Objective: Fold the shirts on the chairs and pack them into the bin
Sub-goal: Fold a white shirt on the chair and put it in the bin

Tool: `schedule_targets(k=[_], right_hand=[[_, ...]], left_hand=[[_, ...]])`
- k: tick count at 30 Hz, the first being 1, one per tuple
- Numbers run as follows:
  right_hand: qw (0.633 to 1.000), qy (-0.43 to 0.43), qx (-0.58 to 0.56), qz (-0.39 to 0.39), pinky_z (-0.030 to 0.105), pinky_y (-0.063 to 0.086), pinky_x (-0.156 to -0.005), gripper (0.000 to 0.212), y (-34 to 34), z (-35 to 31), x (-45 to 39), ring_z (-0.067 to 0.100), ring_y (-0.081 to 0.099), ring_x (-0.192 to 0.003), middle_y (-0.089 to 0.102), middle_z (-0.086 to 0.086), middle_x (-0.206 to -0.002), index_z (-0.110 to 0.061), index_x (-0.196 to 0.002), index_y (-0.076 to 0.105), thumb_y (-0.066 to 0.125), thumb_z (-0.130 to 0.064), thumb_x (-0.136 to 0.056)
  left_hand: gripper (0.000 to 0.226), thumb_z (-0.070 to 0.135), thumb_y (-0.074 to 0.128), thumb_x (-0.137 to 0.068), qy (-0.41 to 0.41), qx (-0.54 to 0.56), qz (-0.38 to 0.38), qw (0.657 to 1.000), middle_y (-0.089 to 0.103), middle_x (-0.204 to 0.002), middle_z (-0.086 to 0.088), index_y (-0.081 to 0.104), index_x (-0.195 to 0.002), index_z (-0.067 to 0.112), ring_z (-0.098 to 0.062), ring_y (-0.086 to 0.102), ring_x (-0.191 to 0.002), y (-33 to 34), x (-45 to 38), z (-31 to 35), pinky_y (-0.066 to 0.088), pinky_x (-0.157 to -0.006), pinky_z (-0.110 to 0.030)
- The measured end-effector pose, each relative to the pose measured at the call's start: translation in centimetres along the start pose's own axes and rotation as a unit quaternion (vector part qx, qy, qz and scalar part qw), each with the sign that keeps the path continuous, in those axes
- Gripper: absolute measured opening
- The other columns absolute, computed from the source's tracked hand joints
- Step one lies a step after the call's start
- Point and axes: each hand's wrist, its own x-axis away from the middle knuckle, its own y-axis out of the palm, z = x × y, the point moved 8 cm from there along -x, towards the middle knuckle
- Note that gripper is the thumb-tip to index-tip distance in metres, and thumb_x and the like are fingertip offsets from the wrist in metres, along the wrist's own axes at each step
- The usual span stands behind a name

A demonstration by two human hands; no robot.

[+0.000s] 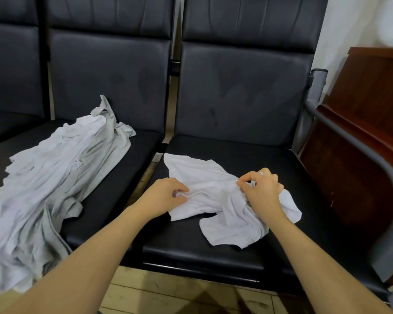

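A crumpled white shirt (209, 177) lies on the seat of the right black chair (247, 155). My left hand (168, 193) pinches a fold of it near its left middle. My right hand (261, 189) grips bunched cloth at its right side, fingers curled into the fabric. A pile of pale grey shirts (55, 173) sprawls over the seat of the middle chair (141, 146) and hangs off its front edge. No bin is in view.
The chairs are joined in a row, with a narrow gap between the seats. A grey metal armrest (349, 137) bounds the right chair. Dark red-brown wooden furniture (361, 143) stands just beyond it. Wood flooring (168, 293) lies below.
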Motion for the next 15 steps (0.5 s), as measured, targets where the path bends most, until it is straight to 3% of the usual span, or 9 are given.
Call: schedule_targets(k=[5, 10, 13, 15], right_hand=[[0.999, -0.022, -0.031, -0.014, 0.021, 0.012, -0.079, 0.017, -0.8, -0.4, 0.5, 0.01, 0.036, -0.092, 0.04, -0.011, -0.088, -0.033, -0.086, 0.067, 0.055, -0.025, -0.095], [0.996, -0.064, -0.008, -0.057, 0.02, 0.012, -0.086, 0.035, -2.5, -1.0, 1.5, 0.012, 0.038, -0.102, 0.041, -0.005, -0.101, -0.029, -0.124, 0.058, 0.032, -0.018, -0.103], [0.995, -0.081, -0.028, -0.057, 0.022, 0.014, -0.092, 0.034, -4.3, -1.1, 2.4, 0.01, 0.04, -0.101, 0.043, -0.007, -0.097, -0.028, -0.127, 0.055, 0.038, -0.015, -0.101], [0.993, -0.084, -0.076, -0.044, 0.024, 0.026, -0.092, 0.029, -5.9, -1.2, 3.1, 0.014, 0.047, -0.096, 0.047, -0.011, -0.092, -0.029, -0.122, 0.058, 0.047, -0.015, -0.098]], left_hand=[[0.02, 0.017, 0.061, -0.091, 0.023, -0.017, 0.064, 0.998, 0.068, -0.103, 0.003, 0.071, -0.108, 0.014, -0.005, 0.051, -0.078, -1.8, 0.5, 1.5, 0.036, -0.071, -0.006], [0.019, 0.02, 0.062, -0.091, 0.044, 0.012, 0.135, 0.99, 0.07, -0.095, 0.004, 0.073, -0.106, 0.016, 0.001, 0.053, -0.07, -4.9, 1.3, 4.2, 0.037, -0.071, -0.004], [0.019, 0.02, 0.063, -0.09, 0.036, 0.069, 0.166, 0.983, 0.064, -0.083, 0.01, 0.072, -0.106, 0.018, 0.002, 0.053, -0.069, -6.3, 2.3, 5.7, 0.038, -0.068, -0.004], [0.018, 0.019, 0.063, -0.09, 0.043, 0.092, 0.185, 0.978, 0.058, -0.075, 0.01, 0.073, -0.105, 0.019, -0.002, 0.051, -0.067, -7.2, 2.9, 6.9, 0.037, -0.065, -0.005]])
